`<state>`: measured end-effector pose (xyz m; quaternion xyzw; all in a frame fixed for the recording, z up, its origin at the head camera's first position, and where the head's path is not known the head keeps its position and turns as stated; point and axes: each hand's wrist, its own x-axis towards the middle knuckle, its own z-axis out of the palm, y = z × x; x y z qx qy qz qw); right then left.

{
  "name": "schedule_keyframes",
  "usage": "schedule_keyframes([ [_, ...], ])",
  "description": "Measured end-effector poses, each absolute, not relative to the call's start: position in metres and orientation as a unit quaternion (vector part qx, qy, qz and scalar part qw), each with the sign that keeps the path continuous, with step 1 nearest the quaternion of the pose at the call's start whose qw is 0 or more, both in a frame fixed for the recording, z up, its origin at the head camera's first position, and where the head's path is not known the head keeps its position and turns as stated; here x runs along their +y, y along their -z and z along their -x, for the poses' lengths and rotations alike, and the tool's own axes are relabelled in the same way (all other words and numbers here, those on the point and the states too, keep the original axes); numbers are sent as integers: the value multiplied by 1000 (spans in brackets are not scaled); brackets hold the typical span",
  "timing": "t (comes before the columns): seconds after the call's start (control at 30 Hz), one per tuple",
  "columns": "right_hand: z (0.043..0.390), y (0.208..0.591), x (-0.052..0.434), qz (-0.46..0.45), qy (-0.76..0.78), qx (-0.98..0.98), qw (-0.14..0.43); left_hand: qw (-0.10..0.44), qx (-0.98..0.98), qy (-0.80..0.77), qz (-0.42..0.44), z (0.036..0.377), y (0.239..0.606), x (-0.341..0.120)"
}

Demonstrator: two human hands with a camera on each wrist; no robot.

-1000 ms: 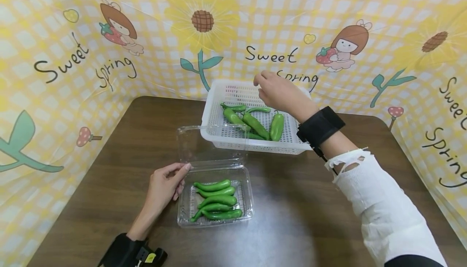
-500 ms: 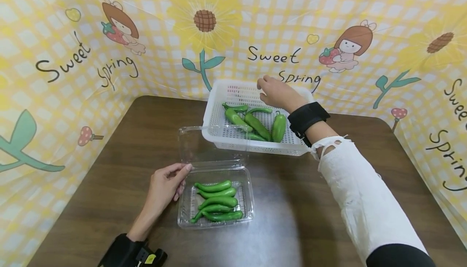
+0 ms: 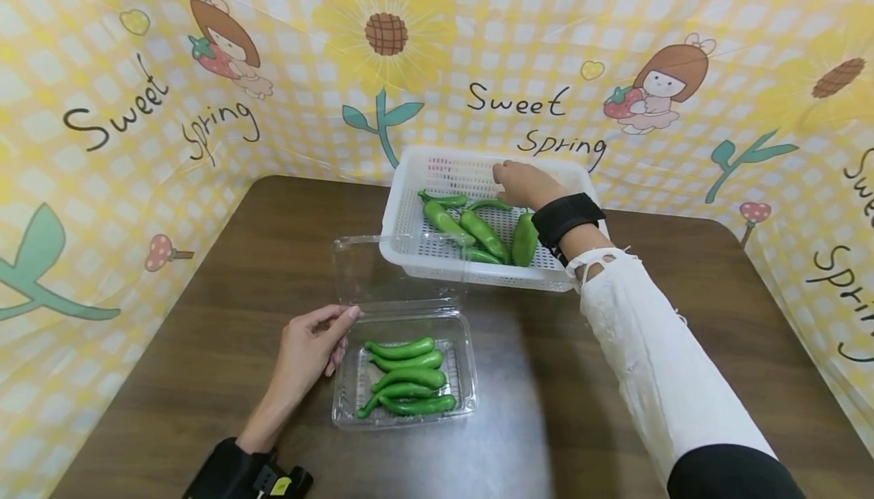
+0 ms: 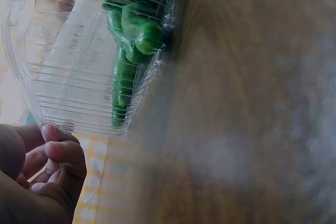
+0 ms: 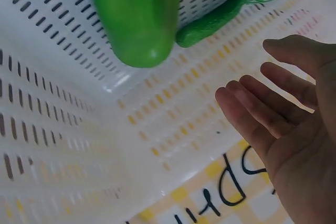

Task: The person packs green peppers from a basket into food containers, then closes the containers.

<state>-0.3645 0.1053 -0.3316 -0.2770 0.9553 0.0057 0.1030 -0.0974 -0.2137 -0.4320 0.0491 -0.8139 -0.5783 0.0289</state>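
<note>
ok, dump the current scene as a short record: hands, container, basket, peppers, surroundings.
left_hand: left hand pinches the clear container by its rim, near the hinge
right_hand: right hand over the white basket, fingers spread, holding nothing
container_lid: lid open, raised on the basket side
container_contents: five green peppers, side by side
basket_contents: several larger and smaller green peppers, lying loosely; exact count unclear
surface: brown wooden table
backdrop: yellow-and-white checked cloth

The right wrist view's top edge crops a green pepper; the table (left wrist view) is blurred.
</note>
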Motion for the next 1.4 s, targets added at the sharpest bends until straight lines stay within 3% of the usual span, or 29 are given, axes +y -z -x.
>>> schedule_keyframes([
  [0.47, 375, 352, 102, 237, -19, 962, 135, 26, -815, 576, -60, 94, 429, -215],
  [1.4, 380, 376, 111, 224, -50, 964, 133, 27, -816, 575, -57, 98, 432, -209],
])
